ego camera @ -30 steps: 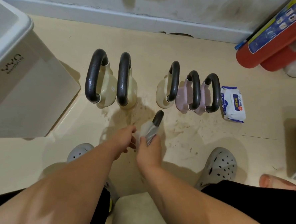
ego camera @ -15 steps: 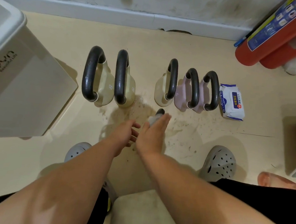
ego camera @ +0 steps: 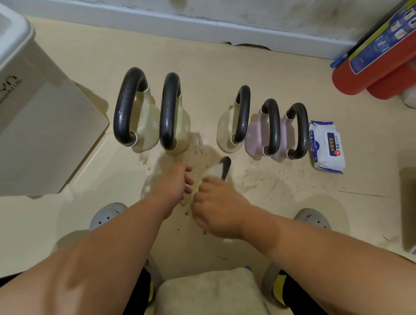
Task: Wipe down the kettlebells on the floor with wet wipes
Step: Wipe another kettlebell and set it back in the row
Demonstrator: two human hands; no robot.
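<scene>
Five kettlebells stand in a row on the floor: two large cream ones point(ego camera: 150, 124) point(ego camera: 182, 129), a small cream one point(ego camera: 225, 131) and two pink ones point(ego camera: 254, 138) point(ego camera: 282, 137), all with black handles. Nearer to me, the black handle point(ego camera: 226, 167) of a sixth kettlebell sticks out beyond my hands, and its body is hidden. My right hand point(ego camera: 219, 206) presses a white wet wipe point(ego camera: 213, 170) around that handle. My left hand point(ego camera: 173, 183) sits just left of it with fingers curled; what it touches is hidden.
A wet wipes pack point(ego camera: 327, 146) lies right of the pink kettlebells. A white bin point(ego camera: 33, 127) stands at left, red extinguishers point(ego camera: 388, 61) at the back right by the wall. My grey clogs point(ego camera: 106, 215) point(ego camera: 312, 218) flank a dirty wet floor patch point(ego camera: 256, 182).
My right hand slid forward over the handle half a second ago, then drew back toward me, uncovering the wipe and the handle tip. My left hand stayed beside it.
</scene>
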